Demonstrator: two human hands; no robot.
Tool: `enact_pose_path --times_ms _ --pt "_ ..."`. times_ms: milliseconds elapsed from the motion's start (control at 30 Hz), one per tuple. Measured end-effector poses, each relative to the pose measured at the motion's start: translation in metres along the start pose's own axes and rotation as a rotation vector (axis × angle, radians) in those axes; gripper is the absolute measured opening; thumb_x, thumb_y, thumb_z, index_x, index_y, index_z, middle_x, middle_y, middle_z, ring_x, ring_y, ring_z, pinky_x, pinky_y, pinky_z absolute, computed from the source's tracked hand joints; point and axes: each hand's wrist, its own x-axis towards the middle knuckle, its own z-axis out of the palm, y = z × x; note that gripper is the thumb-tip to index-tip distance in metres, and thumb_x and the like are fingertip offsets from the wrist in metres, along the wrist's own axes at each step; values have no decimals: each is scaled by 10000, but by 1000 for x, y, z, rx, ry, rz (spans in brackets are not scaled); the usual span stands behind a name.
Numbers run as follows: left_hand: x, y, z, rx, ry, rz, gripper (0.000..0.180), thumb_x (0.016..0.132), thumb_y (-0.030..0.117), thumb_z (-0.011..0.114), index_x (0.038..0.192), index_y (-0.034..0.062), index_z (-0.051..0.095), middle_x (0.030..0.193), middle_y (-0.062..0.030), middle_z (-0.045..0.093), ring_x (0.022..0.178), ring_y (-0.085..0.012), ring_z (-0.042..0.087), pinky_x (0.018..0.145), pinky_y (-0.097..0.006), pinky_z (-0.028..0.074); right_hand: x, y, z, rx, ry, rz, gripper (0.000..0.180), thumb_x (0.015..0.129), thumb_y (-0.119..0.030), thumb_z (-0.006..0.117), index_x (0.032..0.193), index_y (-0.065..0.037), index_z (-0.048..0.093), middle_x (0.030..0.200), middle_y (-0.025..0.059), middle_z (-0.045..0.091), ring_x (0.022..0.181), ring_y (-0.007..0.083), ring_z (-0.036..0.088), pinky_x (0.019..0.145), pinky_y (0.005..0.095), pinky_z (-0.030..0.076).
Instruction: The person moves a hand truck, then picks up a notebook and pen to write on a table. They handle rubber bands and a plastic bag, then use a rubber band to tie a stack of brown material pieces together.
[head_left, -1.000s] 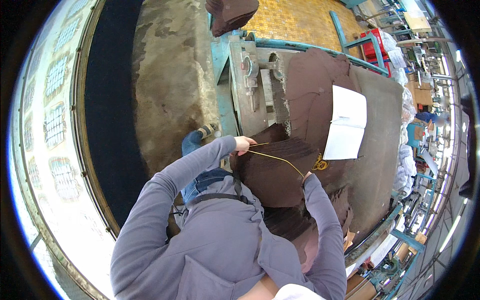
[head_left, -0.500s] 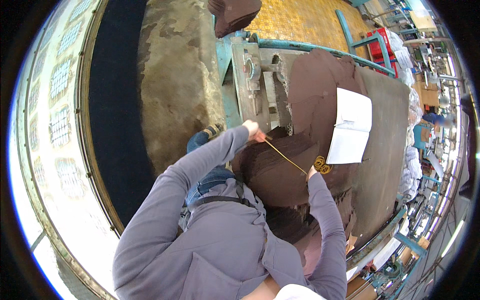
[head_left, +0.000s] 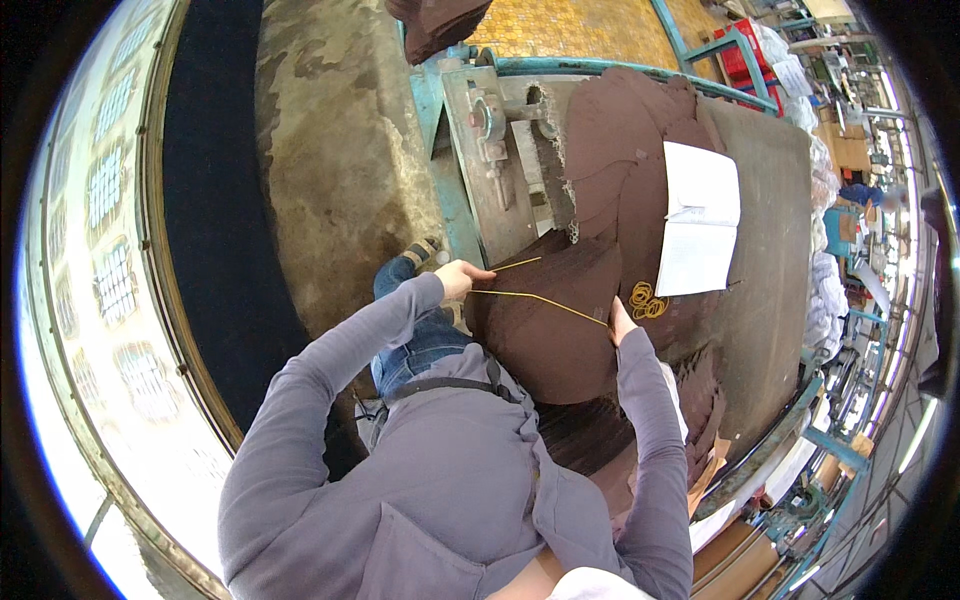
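A thin yellow rubber band (head_left: 538,296) crosses the top of a stack of dark brown sheets (head_left: 570,358). My left hand (head_left: 457,280), at the stack's left edge, is closed and pinches the band. From these fingers a second, shorter strand reaches onto the sheets. At the right edge of the stack, my right hand (head_left: 623,322) is closed on the band's other end; its thumb points forward and its other fingers are partly hidden. Just past that hand lies a small heap of yellow loops (head_left: 648,300) on brown material.
An open notebook (head_left: 700,215) lies on more brown sheets (head_left: 625,135) on the table (head_left: 775,215). A metal clamp-like fitting (head_left: 490,120) stands at the table's left end, by a blue-green frame (head_left: 590,66). Red crates (head_left: 745,65) and white bundles (head_left: 825,290) are farther right.
My left hand has moved left and slightly down, from over the stack to its edge. The straight strand now bends across the sheets, with a second strand showing. My right hand has shifted slightly forward.
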Motion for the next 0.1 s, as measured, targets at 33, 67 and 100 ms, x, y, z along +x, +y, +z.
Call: enact_pose_path --times_ms 33,67,100 --pt "7 1 4 21 -8 -75 634 615 -58 401 1173 162 606 989 -115 663 938 -216 611 811 -291 455 4 3 -5 67 14 35 618 928 -502 364 1392 -94 338 1413 59 371 1289 241 344 1042 363 289" --pt "14 2 8 42 -15 -149 683 618 -40 407 1241 187 571 1037 -129 661 961 -233 613 847 -291 447 5 7 -11 133 30 68 623 927 -507 361 1396 -98 331 1416 58 367 1295 241 336 1049 361 282" --pt "14 1 7 105 27 -168 686 625 -22 407 1259 197 551 1021 -139 663 951 -251 616 849 -295 448 -36 51 -33 112 2 68 623 927 -507 361 1396 -98 331 1416 58 367 1295 241 336 1049 361 282"
